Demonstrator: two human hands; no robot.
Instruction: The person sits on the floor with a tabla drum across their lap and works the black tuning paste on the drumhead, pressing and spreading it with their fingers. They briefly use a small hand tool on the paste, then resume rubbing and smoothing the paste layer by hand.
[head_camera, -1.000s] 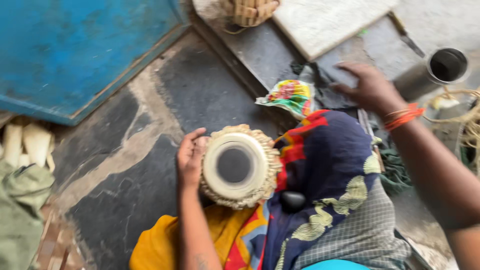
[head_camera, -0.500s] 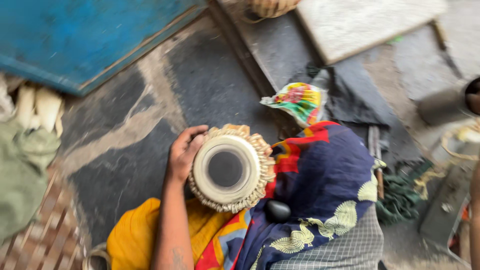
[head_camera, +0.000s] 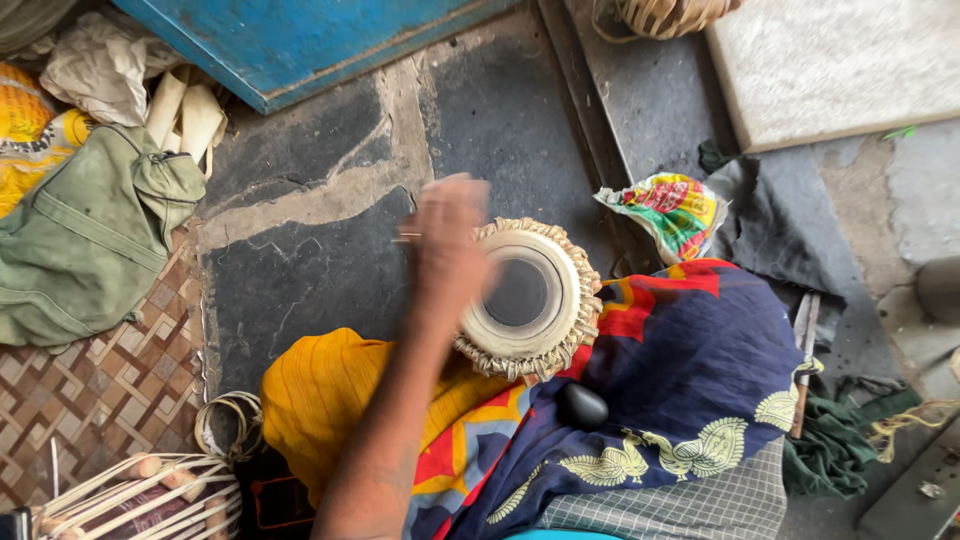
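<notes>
One hand visible | left hand (head_camera: 450, 240) blurred, grip unclear, over tabla drum (head_camera: 530, 298) rim | drum on lap cloth (head_camera: 690, 380)

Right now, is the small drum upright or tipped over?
Upright: the drum shows its round head with the dark centre facing the camera, left hand on its rim.

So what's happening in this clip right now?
A person sits on a stone floor with a small hand drum propped in a lap covered by colourful cloth. The left hand rests on the drum's left rim, motion-blurred. The right hand is out of view. A dark rounded stone lies on the cloth just below the drum.
</notes>
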